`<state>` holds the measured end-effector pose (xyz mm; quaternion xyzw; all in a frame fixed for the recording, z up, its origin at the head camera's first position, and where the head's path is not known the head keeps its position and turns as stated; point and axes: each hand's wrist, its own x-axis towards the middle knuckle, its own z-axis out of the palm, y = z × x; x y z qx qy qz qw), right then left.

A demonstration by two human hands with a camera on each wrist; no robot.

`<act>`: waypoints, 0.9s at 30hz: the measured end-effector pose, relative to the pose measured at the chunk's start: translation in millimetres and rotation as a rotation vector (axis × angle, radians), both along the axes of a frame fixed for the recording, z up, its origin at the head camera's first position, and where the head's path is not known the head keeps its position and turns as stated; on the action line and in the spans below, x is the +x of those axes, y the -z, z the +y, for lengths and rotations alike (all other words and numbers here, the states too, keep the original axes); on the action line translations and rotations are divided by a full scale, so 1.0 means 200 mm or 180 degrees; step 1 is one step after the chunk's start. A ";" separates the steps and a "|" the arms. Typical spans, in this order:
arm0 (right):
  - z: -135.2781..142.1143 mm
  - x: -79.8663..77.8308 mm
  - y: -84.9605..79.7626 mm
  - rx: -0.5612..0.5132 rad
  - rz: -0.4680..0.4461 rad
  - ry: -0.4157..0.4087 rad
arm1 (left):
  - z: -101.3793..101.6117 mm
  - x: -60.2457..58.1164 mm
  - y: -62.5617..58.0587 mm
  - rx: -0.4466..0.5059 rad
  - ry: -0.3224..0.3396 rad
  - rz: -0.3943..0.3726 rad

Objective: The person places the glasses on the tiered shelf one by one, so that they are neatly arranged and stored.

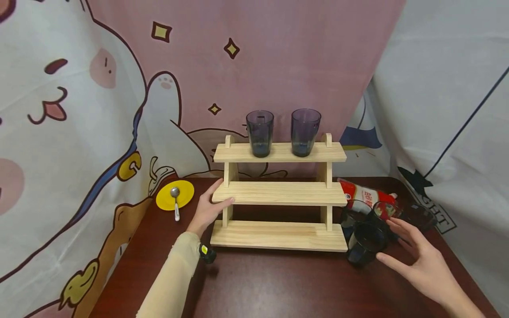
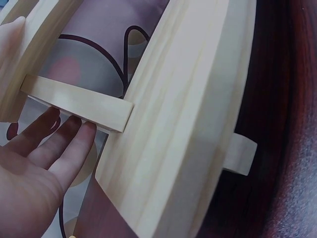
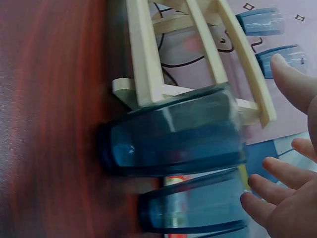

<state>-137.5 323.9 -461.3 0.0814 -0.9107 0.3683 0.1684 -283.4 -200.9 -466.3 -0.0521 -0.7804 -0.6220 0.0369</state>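
Note:
A three-tier wooden display shelf (image 1: 279, 192) stands on the table. At its left end, my left hand (image 1: 208, 207) grips the middle board, thumb over the front; in the left wrist view, the fingers (image 2: 74, 148) touch an upright. Two tinted drinking glasses (image 1: 260, 137) (image 1: 304, 134) stand upright on the top board. To the right of the shelf, several more glasses are grouped; the nearest glass (image 1: 366, 243) is beside my right hand (image 1: 421, 260). That hand is spread, thumb and fingers apart, with nothing held. In the right wrist view, the near glass (image 3: 173, 136) stands apart from the fingers.
A red and white package (image 1: 366, 194) lies behind the grouped glasses. At the back left is a yellow plate (image 1: 162, 197) with a spoon (image 1: 176, 204) across it. Printed cloth (image 1: 278, 57) hangs behind and along both sides of the dark table (image 1: 274, 282).

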 end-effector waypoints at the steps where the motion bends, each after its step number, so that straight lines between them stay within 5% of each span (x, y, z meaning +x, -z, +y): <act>1: -0.01 0.00 0.01 0.0023 -0.0014 0.0015 | 0.00 0.00 0.00 0.0014 0.0004 -0.0001; 9: -0.05 -0.02 0.10 -0.0016 -0.0130 0.0049 | 0.00 -0.01 0.02 0.0142 0.0027 0.0011; 16: -0.10 -0.04 0.16 0.0006 -0.0515 0.0254 | -0.01 -0.01 0.02 0.0147 0.0032 0.0025; 27: -0.13 -0.07 0.28 -0.0276 -0.0581 0.0359 | -0.01 -0.01 0.01 0.0234 0.0065 0.0021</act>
